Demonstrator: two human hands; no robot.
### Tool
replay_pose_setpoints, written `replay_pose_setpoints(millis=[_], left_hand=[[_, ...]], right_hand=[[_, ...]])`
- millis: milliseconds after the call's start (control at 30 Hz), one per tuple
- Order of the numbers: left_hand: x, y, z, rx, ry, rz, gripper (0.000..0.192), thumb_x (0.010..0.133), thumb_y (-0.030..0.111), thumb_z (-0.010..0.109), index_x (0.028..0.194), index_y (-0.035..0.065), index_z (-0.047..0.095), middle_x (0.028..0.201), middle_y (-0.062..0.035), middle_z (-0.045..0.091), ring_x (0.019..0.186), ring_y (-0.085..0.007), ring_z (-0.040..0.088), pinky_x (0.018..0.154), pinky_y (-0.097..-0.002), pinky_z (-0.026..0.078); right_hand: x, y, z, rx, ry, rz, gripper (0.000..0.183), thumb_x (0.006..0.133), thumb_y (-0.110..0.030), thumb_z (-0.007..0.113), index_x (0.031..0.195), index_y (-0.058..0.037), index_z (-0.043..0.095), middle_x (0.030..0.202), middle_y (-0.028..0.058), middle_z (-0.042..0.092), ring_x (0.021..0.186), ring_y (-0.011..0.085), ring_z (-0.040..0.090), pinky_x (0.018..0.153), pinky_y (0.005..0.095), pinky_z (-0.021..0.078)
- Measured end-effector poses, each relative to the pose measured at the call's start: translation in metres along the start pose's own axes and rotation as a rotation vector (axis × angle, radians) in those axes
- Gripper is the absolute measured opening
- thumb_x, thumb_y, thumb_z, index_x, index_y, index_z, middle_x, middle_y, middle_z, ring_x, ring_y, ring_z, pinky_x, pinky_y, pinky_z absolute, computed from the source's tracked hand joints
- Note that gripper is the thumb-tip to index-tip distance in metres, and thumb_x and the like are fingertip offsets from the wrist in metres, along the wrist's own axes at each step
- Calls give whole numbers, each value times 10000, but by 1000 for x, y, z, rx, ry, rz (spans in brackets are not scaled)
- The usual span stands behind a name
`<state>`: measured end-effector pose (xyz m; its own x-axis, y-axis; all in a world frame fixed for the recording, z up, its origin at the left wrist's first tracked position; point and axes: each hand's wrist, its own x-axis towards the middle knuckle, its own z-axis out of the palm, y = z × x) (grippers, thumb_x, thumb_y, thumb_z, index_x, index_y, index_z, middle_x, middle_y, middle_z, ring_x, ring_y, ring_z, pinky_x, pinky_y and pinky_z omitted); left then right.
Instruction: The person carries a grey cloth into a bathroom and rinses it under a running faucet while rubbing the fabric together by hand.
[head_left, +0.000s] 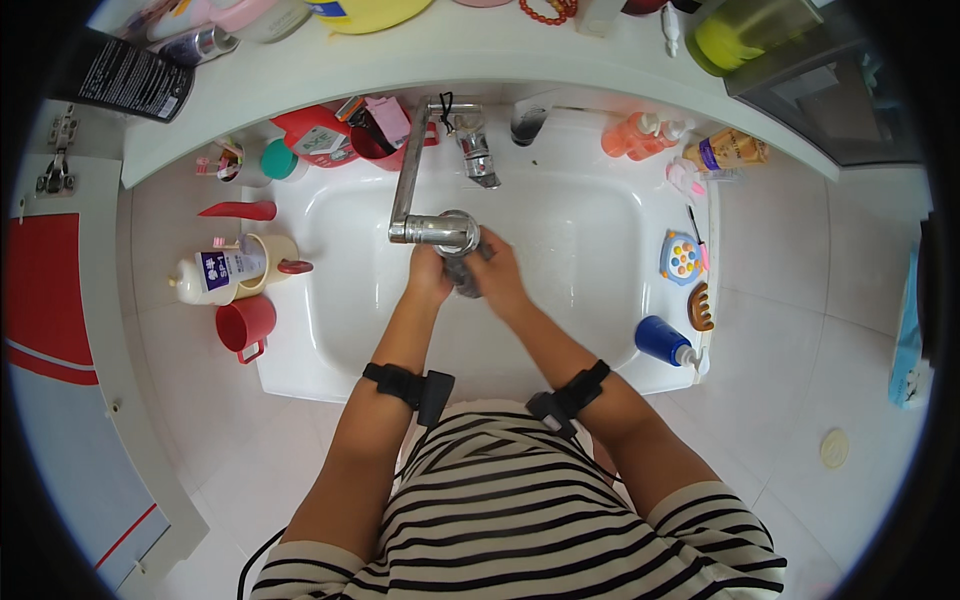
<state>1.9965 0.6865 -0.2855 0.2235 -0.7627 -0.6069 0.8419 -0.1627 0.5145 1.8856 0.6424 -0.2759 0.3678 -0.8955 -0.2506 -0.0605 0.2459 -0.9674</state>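
A white washbasin lies before me, with a jointed chrome faucet arm reaching out over it. Below the spout head, a wet-looking dark grey cloth item is bunched between my hands; its exact kind cannot be made out. My left hand grips it from the left, its fingertips partly hidden under the spout. On the other side, my right hand has its fingers closed over the cloth. Black straps with small devices sit on both my forearms.
Along the left rim stand a red mug, a cream cup and a toothpaste tube. A blue pump bottle, a brown hair claw and orange pump bottles line the right. A white shelf overhangs the back.
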Motion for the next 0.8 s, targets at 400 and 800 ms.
replay_pose_setpoints(millis=[400,800], left_hand=[[3,-11,14,-51,-455,149,262,917,239,536,1071,29,564,1023,-64,600,942,-137,550,815,-292,455],[-6,1,20,8,21,64,284,937,398,510,987,122,550,1029,-22,564,944,-116,531,764,-291,468]], right_hand=[[13,-23,34,-320,240,-289,245,851,-224,569,789,10,600,701,175,627,655,281,601,617,343,473],[3,-31,43,-199,222,-410,273,767,-255,689,798,-6,582,653,166,609,592,292,610,567,337,468]])
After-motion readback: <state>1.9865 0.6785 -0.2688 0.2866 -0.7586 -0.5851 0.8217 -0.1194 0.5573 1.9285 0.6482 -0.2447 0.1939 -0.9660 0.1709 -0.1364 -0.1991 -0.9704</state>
